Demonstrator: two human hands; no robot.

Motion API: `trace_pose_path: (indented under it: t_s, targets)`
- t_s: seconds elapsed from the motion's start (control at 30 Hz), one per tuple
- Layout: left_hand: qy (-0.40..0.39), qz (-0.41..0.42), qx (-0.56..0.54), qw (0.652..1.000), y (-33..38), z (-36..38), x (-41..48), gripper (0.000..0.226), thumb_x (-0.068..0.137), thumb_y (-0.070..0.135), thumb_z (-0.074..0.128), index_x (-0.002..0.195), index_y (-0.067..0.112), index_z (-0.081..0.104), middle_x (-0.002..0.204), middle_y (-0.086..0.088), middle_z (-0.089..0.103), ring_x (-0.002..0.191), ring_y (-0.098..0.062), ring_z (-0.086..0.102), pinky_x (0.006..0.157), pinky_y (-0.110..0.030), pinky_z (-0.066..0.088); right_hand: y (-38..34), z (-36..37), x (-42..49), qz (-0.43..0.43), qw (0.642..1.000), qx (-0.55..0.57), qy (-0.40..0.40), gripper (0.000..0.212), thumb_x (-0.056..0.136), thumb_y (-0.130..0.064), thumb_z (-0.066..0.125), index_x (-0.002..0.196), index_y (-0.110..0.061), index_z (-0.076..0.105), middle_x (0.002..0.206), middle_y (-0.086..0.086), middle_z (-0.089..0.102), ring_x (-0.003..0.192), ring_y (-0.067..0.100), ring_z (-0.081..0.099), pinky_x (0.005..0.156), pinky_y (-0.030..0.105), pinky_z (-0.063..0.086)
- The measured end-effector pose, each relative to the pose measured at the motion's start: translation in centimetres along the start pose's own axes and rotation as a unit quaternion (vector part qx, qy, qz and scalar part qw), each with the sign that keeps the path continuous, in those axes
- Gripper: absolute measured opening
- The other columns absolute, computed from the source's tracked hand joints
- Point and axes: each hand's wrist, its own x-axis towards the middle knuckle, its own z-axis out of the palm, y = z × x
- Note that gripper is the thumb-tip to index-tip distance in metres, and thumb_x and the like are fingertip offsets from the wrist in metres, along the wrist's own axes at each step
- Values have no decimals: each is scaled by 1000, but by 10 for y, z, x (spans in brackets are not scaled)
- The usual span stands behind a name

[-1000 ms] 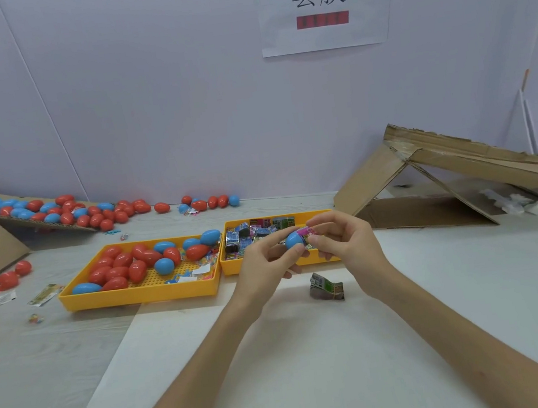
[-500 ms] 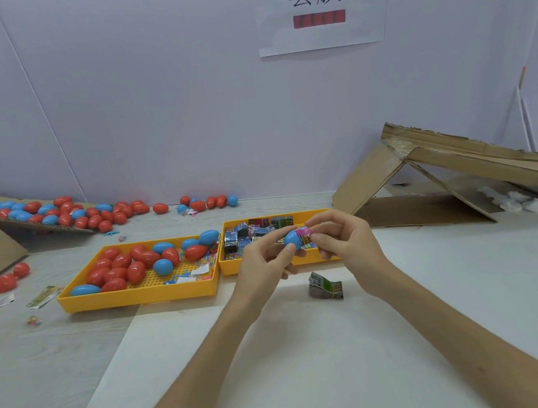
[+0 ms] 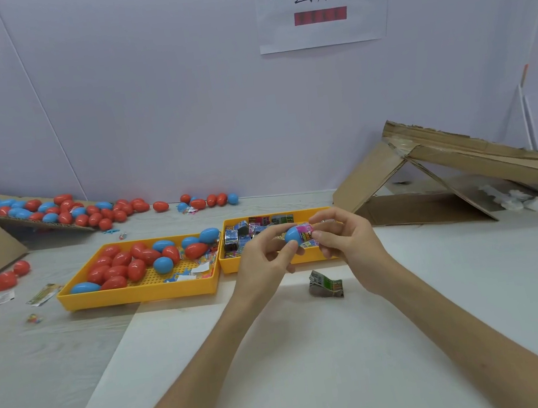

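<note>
A blue plastic egg (image 3: 292,235) is held up in front of me, above the near rim of the right yellow tray (image 3: 279,260). My left hand (image 3: 263,261) pinches its blue end with thumb and fingers. A pink printed film sleeve (image 3: 306,233) covers the egg's right end, and my right hand (image 3: 346,245) pinches that sleeve. A loose crumpled sleeve (image 3: 325,285) lies on the white mat below my hands.
The left yellow tray (image 3: 135,293) holds several red and blue eggs. The right tray contains folded sleeves (image 3: 244,233). More eggs (image 3: 64,211) are heaped at the back left on cardboard. A folded cardboard box (image 3: 456,170) stands at the right. Wrappers and eggs (image 3: 5,280) lie scattered left.
The sleeve has slid a little further over the egg. Both hands stay in nearly the same spot.
</note>
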Motion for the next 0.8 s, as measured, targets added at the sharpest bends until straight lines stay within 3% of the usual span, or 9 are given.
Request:
trace_pose_path:
  t_s: [0.27, 0.5, 0.8]
  targets:
    - [2, -4, -11, 1000, 0, 1, 0, 23, 100, 19, 61, 112, 38, 63, 84, 3, 77, 62, -8, 66, 58, -18, 50, -2, 3, -2, -32, 998, -44, 21, 14, 89, 2, 71, 94, -11, 70, 77, 3, 75, 55, 11, 56, 55, 21, 48]
    - [10, 0, -16, 1000, 1, 0, -2, 23, 96, 18, 68, 118, 25, 67, 86, 2, 77, 65, -5, 69, 56, -15, 50, -3, 5, -3, -40, 997, -67, 18, 15, 87, -1, 74, 97, -11, 71, 81, 9, 77, 58, 10, 60, 57, 21, 49]
    - [18, -16, -31, 999, 1, -3, 0, 28, 98, 17, 65, 124, 28, 65, 86, 3, 78, 63, -8, 65, 60, -18, 52, 0, 2, 2, -42, 992, -107, 56, 13, 91, -7, 71, 94, -20, 74, 82, -7, 73, 62, 11, 60, 56, 22, 48]
